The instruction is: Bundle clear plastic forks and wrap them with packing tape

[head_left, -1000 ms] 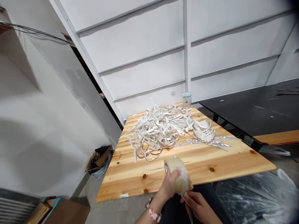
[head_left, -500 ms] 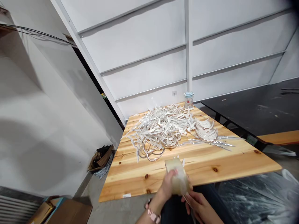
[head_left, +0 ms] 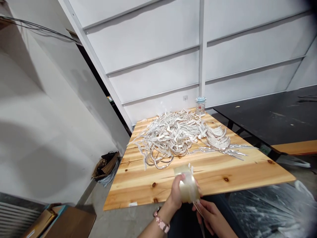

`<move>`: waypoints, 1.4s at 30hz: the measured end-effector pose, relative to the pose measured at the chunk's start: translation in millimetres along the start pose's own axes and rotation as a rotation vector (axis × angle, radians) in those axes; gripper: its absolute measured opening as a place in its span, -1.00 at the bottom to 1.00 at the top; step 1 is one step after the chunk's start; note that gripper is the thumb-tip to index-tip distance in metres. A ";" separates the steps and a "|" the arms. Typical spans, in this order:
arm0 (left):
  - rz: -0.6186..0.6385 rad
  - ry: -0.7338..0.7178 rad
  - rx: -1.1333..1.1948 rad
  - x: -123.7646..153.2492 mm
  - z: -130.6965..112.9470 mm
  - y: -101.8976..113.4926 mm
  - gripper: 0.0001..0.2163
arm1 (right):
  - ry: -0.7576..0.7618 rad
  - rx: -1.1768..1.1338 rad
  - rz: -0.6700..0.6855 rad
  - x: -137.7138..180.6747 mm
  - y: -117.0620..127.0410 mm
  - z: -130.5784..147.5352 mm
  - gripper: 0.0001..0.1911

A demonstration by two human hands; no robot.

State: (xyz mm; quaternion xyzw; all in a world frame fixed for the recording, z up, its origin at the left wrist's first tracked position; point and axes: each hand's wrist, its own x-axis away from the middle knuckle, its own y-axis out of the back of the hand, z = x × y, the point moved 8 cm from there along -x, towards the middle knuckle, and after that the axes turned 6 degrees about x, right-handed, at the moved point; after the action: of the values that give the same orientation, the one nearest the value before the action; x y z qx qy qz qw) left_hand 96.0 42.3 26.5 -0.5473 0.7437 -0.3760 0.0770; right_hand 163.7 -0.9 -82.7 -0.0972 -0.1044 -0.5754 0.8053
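My left hand [head_left: 176, 191] is closed round a wide roll of clear, yellowish packing tape [head_left: 187, 190] above the table's front edge. Small white tabs stick up at the roll's far end. Just below the roll, my right hand [head_left: 209, 211] pinches a thin pale strip [head_left: 198, 209] whose upper end meets the roll; its lower end hangs down over my lap. Ahead lies a large tangled heap of white and silvery strips [head_left: 170, 135]. To its right, a neater fanned bundle of strips [head_left: 218, 137] rests on the wooden table [head_left: 133, 191].
A clear jar with a blue lid [head_left: 200, 105] stands at the table's back, by the white panel wall [head_left: 153, 59]. A dark table [head_left: 267, 109] adjoins on the right. Clear plastic sheeting [head_left: 269, 208] lies lower right. Cardboard boxes [head_left: 69, 221] stand on the floor at left.
The camera view has shifted slightly. My left hand still holds the tape roll, and my right hand stays at its near end with the strip. The heap of strips looks unchanged.
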 end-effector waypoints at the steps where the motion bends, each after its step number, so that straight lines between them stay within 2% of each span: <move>1: -0.078 -0.068 0.096 -3.6 -7.2 6.8 -0.54 | -0.005 0.000 -0.003 0.3 0.4 -0.7 -0.23; 3: -0.196 -0.268 0.282 -4.5 -33.4 15.2 -0.57 | -0.004 -0.007 -0.003 0.9 1.2 -1.9 -0.22; 4: -0.211 -0.382 0.336 -1.2 -49.9 15.1 -0.60 | -0.006 -0.011 -0.004 1.1 1.7 -2.6 -0.22; 6: -0.163 -0.552 0.359 9.5 -77.8 7.8 -0.63 | -0.017 -0.013 -0.013 1.2 2.4 -3.8 -0.22; 7: -0.123 -0.573 0.333 14.5 -84.4 2.9 -0.62 | -0.022 -0.012 -0.015 1.0 2.0 -3.8 -0.21; 9: -0.047 -0.433 0.235 18.1 -74.4 -4.6 -0.57 | -0.019 -0.017 -0.011 -0.2 -0.8 -1.9 -0.20; 12: 0.025 -0.037 0.050 16.7 -21.9 -2.8 -0.49 | 0.001 -0.025 0.027 -1.7 -8.4 1.4 -0.19; 14: 0.021 0.083 0.032 13.0 -0.1 5.1 -0.47 | -0.002 -0.023 0.031 -1.5 -9.9 0.2 -0.20; 16: -0.056 -0.013 0.192 6.4 -9.1 15.1 -0.53 | 0.001 -0.029 0.001 -1.0 -6.0 -2.0 -0.22; 19: -0.165 -0.311 0.574 7.5 -50.0 25.7 -0.72 | 0.020 -0.061 -0.025 -1.1 0.5 -4.3 -0.22; 21: -0.136 -0.437 0.628 15.5 -68.7 22.6 -0.73 | 0.010 -0.074 -0.004 -1.6 0.0 -5.4 -0.22; 22: -0.093 -0.455 0.562 19.7 -70.8 17.7 -0.69 | 0.002 -0.076 0.006 -1.7 -1.4 -5.4 -0.22; 24: 0.052 -0.344 0.304 23.7 -52.4 1.9 -0.58 | 0.002 -0.062 0.016 -1.1 -5.0 -2.5 -0.23; 26: 0.169 -0.137 0.013 23.7 -13.5 -8.6 -0.52 | 0.021 -0.031 -0.001 0.4 -6.9 1.9 -0.22; 28: 0.193 0.008 -0.148 19.9 14.6 -8.2 -0.52 | 0.032 0.002 -0.018 2.3 -7.1 2.7 -0.20; 29: 0.157 0.022 -0.136 16.0 16.1 -5.2 -0.52 | 0.030 0.009 -0.025 3.2 -6.2 1.0 -0.20; 31: 0.032 -0.081 0.073 8.5 -8.5 2.2 -0.55 | 0.016 -0.002 -0.022 4.3 -4.1 -5.8 -0.21; 33: -0.097 -0.303 0.397 9.7 -53.2 11.1 -0.68 | -0.005 -0.027 -0.011 4.6 -1.7 -14.0 -0.20; 35: -0.113 -0.508 0.562 19.8 -91.3 12.7 -0.76 | -0.025 -0.050 -0.009 4.5 -0.5 -18.9 -0.18; 36: -0.079 -0.543 0.540 24.3 -100.1 9.2 -0.74 | -0.026 -0.059 -0.010 4.5 -0.8 -18.7 -0.18; 37: -0.025 -0.514 0.455 26.7 -99.2 3.2 -0.69 | -0.020 -0.064 -0.012 4.5 -1.7 -16.5 -0.19; 38: 0.038 -0.437 0.331 27.1 -88.0 -3.2 -0.62 | -0.007 -0.061 -0.011 4.6 -3.4 -12.8 -0.20; 41: 0.207 -0.112 -0.044 23.7 -16.7 -11.2 -0.48 | 0.028 -0.010 -0.007 5.8 -8.9 -0.2 -0.21; 42: 0.222 -0.076 -0.121 22.0 2.2 -8.7 -0.50 | 0.032 0.009 -0.012 6.2 -9.6 2.2 -0.20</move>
State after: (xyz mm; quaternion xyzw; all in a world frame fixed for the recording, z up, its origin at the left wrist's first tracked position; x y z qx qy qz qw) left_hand 95.2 21.0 37.0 -0.4793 0.8175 -0.2988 0.1128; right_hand 156.5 -8.9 -78.5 -0.0835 -0.0948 -0.5813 0.8038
